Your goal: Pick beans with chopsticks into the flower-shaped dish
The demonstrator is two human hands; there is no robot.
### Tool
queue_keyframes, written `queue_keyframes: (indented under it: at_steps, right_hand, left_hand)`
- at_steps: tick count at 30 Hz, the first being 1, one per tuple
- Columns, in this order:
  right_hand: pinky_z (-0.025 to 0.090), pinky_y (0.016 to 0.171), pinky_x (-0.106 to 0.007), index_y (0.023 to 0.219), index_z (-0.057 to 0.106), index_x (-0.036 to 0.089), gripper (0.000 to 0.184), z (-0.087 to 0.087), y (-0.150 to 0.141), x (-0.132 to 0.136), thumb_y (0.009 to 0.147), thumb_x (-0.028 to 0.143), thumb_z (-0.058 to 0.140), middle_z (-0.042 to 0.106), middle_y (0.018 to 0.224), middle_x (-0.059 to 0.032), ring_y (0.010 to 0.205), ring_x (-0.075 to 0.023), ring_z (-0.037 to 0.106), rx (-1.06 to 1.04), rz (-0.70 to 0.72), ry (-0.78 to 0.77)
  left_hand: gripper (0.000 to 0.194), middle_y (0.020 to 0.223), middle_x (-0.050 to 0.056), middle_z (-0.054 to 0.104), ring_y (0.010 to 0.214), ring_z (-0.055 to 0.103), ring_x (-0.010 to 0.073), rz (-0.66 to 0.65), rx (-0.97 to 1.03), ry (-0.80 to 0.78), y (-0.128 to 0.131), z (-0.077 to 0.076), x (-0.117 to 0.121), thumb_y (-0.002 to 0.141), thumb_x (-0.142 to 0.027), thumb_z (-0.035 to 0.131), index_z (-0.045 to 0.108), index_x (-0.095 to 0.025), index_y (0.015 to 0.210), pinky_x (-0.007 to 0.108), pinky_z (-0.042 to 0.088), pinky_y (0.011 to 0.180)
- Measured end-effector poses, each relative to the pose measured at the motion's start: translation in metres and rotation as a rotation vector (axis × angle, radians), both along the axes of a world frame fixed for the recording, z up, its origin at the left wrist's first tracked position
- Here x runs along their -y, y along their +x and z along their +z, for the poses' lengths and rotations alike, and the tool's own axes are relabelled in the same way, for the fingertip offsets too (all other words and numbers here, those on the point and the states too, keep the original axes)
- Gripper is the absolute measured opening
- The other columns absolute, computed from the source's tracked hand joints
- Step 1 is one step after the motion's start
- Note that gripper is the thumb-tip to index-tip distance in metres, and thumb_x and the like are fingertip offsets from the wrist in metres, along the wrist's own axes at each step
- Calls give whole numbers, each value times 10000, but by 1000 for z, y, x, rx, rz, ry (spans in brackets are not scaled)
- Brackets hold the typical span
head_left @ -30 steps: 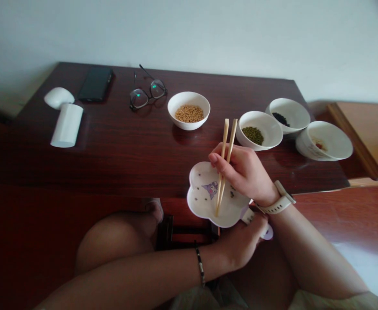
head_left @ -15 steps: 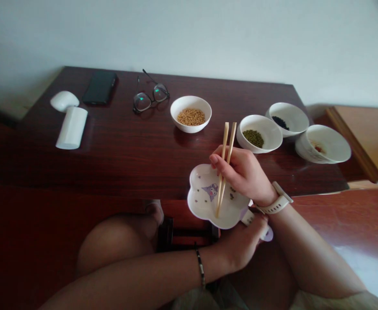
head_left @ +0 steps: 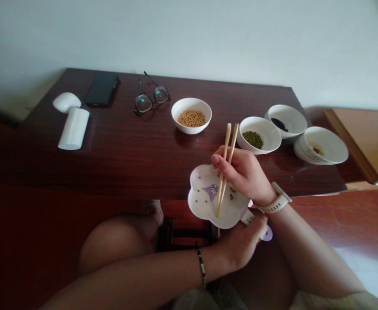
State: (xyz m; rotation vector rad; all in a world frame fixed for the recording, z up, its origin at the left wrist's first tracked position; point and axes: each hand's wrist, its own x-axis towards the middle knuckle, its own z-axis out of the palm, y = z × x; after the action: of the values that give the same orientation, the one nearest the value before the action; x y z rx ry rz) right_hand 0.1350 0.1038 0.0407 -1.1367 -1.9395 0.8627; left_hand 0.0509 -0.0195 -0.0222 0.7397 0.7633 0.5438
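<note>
Right hand: fingers pinching pale wooden chopsticks over a white flower-shaped dish
Left hand: fingers curling around the dish from below
Bowls: round white bowls holding yellow soybeans, green mung beans, black beans

The chopsticks in my right hand are pale blond wood, and the watch strap on that wrist is cream. Under them, my flower-shaped white dish carries a purple cartoon figure and small dark specks. My left hand wears a dark bracelet with pale beads. The table is glossy red-brown with darker streaked grain. At the far side, white bowls hold colour: yellow-tan soybeans, green mung beans and black beans. The rightmost white bowl shows a reddish smear.
</note>
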Motion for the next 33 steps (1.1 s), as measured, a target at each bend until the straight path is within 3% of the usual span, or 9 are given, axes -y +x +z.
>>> queue_keyframes:
  at_steps: [5,11,19,24,33]
  right_hand:
    - [456,701,-305,864,653,194,417,-1,2,0,1126,509,574,674,808,-18,722,-146,604,-6,-14,-1]
    - [465,716,-306,853,647,196,413,0,3,-1,1123,502,585,676,812,-18,732,-147,611,-12,-33,10]
    - [470,675,-297,856,659,196,440,-3,5,-1,1116,542,578,707,824,-36,749,-158,639,-14,-68,7]
    - [454,611,-289,863,671,205,438,-3,8,1,1100,567,599,700,783,-33,693,-152,610,-77,-175,5]
    - [386,468,-269,813,644,217,472,-2,25,7,1078,608,620,594,649,12,496,-112,515,-157,-345,7]
  left_hand:
    - [499,591,-25,438,653,440,170,-8,-9,15,-2,0,-3,1035,-604,585,482,-249,701,321,401,678]
    - [367,598,-23,450,624,419,154,9,56,-12,1,5,-8,1036,-398,505,561,-216,723,310,364,656]
    - [356,607,-32,444,586,381,131,60,107,-14,1,15,-9,1042,-359,480,531,-208,724,313,311,630]
    - [374,598,-36,435,571,366,127,74,123,-25,3,20,-12,1055,-395,486,551,-203,742,314,292,612]
    - [467,586,-41,421,539,342,115,50,144,-44,11,14,-13,1034,-544,513,568,-201,722,319,241,576]
